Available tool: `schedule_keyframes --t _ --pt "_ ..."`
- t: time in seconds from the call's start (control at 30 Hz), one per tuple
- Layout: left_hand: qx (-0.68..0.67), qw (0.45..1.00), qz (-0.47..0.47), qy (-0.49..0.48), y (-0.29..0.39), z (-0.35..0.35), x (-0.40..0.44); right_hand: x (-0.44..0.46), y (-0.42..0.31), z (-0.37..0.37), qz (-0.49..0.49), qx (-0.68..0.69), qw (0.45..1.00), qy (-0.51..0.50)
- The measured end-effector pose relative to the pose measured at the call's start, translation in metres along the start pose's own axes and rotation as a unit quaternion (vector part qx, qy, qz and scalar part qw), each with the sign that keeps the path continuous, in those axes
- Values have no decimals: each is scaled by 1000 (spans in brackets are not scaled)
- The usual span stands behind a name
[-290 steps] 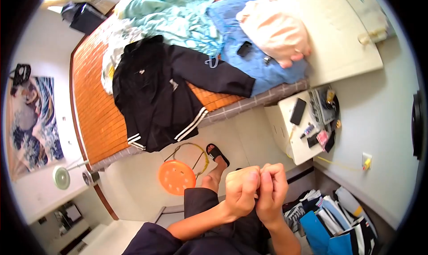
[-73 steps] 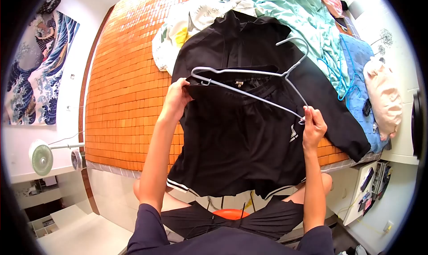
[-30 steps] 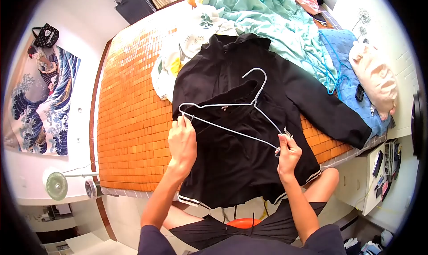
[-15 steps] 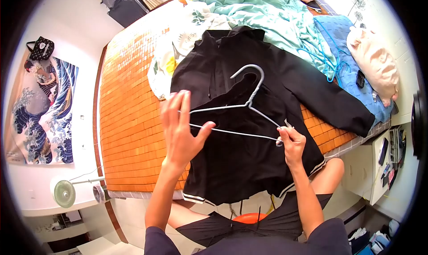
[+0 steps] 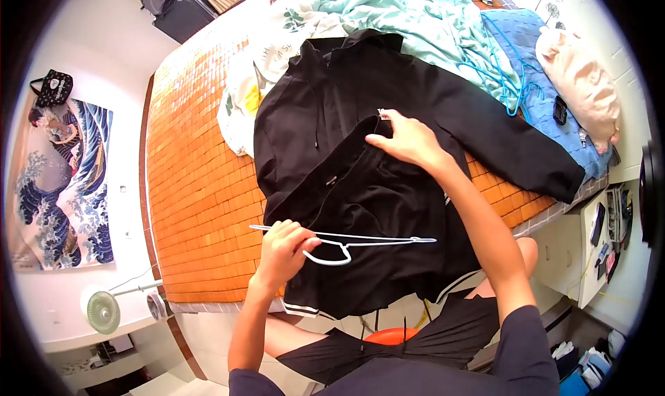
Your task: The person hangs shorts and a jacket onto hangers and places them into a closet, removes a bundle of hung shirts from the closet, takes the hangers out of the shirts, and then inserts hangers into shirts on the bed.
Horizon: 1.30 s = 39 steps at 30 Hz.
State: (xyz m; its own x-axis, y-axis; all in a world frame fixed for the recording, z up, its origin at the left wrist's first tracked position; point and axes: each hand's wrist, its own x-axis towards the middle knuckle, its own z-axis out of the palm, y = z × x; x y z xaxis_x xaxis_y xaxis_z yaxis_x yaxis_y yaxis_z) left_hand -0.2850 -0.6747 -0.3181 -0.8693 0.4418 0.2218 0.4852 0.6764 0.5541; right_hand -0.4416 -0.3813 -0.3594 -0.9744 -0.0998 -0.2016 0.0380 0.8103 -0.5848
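Shorts (image 5: 377, 275), black — white-striped hems, creased cloth, small pale label inside the slanting waistband; laid over a black jacket (image 5: 419, 95). Hanger (image 5: 381, 243), pale, slim — seen nearly edge-on across the shorts' front, hook toward the hems.

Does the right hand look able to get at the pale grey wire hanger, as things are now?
Probably yes: the hanger has its free end uncovered, while the left hand grips the other. The right hand would likely first release the black cloth shorts.
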Motion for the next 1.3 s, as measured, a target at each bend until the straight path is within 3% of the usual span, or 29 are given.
schedule_keyframes --t 0.07,0.2,0.3,0.43,0.47,0.53,0.6,0.7,0.83,0.93,1.3 --pt "5 1000 5 -4 3 -3 -4 19 -17 17 -6 -140 990 -5" --pt "14 1000 -18 18 2 -8 -13 42 -12 28 -12 -248 968 -48" --pt "6 993 -49 108 -5 -9 -15 42 -2 15 47 -166 984 -45" --pt "-16 978 -109 178 -7 -5 -10 33 26 -15 97 112 973 -177" --pt "-2 976 -117 185 -7 -3 -7 30 36 -18 99 104 974 -178" --pt "50 973 -110 195 -1 -3 2 21 47 -24 54 254 937 -233" --pt "56 970 -97 216 -3 -3 7 15 52 -33 74 266 925 -260" --pt "60 962 -132 231 0 -2 11 8 64 -40 118 431 856 -258" --pt "2 943 -171 285 3 1 12 6 85 -35 126 510 807 -268" --pt "-39 937 -225 266 4 -3 15 2 89 -30 139 524 797 -268" --pt "-33 952 -222 209 14 -16 22 -7 79 -23 146 560 791 -198"
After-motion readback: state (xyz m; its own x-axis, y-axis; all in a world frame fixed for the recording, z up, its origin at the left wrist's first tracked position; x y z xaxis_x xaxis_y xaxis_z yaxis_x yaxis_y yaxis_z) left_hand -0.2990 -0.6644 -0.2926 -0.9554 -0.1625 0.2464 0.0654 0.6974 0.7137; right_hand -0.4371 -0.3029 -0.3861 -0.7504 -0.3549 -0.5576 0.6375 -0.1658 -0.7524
